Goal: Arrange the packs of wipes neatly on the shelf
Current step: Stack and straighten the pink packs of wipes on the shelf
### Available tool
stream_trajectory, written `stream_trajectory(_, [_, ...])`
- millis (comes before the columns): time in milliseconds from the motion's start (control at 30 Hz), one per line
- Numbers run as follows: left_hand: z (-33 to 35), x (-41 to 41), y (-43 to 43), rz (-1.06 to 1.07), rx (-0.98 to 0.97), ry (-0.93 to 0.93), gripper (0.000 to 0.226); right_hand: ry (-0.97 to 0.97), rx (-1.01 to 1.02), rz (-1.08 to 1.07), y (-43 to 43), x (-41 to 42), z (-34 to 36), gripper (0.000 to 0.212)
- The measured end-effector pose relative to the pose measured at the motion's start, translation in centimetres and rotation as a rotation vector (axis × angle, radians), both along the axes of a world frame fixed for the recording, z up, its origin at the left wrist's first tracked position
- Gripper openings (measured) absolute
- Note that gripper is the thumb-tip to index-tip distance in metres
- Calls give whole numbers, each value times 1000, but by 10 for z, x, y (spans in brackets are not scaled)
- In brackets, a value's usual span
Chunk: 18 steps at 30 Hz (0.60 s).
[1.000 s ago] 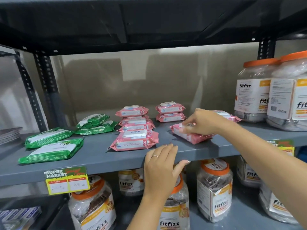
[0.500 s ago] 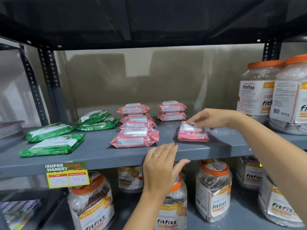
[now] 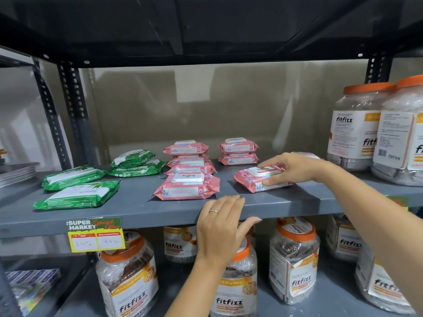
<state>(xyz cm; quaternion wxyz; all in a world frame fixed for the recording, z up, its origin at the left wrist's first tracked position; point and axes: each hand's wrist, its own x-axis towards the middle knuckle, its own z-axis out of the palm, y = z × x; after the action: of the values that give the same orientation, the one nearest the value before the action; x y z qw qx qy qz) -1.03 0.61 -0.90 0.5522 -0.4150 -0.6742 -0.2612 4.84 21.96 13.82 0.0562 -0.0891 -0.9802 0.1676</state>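
Note:
Pink packs of wipes and green ones lie on the grey shelf (image 3: 137, 207). My right hand (image 3: 290, 168) grips a pink pack (image 3: 254, 183) lying flat on the shelf right of centre, fingers on its white lid and thumb on its front edge. Left of it a pink pack (image 3: 186, 188) lies at the front of a row of stacked pink packs (image 3: 191, 168). Two more pink packs (image 3: 238, 152) are stacked at the back. Several green packs (image 3: 79, 194) lie at the left. My left hand (image 3: 220, 223) rests on the shelf's front edge, holding no pack.
Large orange-lidded fitfizz jars (image 3: 375, 131) stand at the shelf's right end, with another pink pack (image 3: 305, 154) partly hidden behind my right hand. More jars (image 3: 293, 259) fill the lower shelf. A price label (image 3: 95, 234) hangs on the front edge. A dark shelf sits overhead.
My right hand has turned the pink pack on the shelf so its long side faces front, and now grips it with thumb at the front. My left hand has stayed on the edge.

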Motion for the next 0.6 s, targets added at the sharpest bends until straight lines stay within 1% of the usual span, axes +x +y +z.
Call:
stream_trajectory(133, [-1,0,1,-9,15,-1,48,112,125,-35,-12,-2,-6,73])
stream_trajectory(300, [-2,-1,2,-2,20,9,48,178,163,-41,-25,-3,-10,69])
stream_trajectory(367, [-2,-1,2,-4,22,13,48,152,159,-38,-25,-2,-10,70])
stream_trajectory(400, [-3,-2,2,-5,22,15,48,110,150,-36,-24,-1,-9,74])
stream_trajectory(467, [-3,-2,2,-4,25,18,49,20,65,-14,-20,3,1,89])
stream_trajectory(500, [-3,-3,2,-3,26,19,49,28,8,-9,-15,3,8,90])
stream_trajectory(533, [-3,-3,2,-4,26,18,49,91,-38,-25,-7,4,18,85])
stream_trajectory(600, [-3,-3,3,-7,26,18,49,259,-43,-113,19,1,36,71])
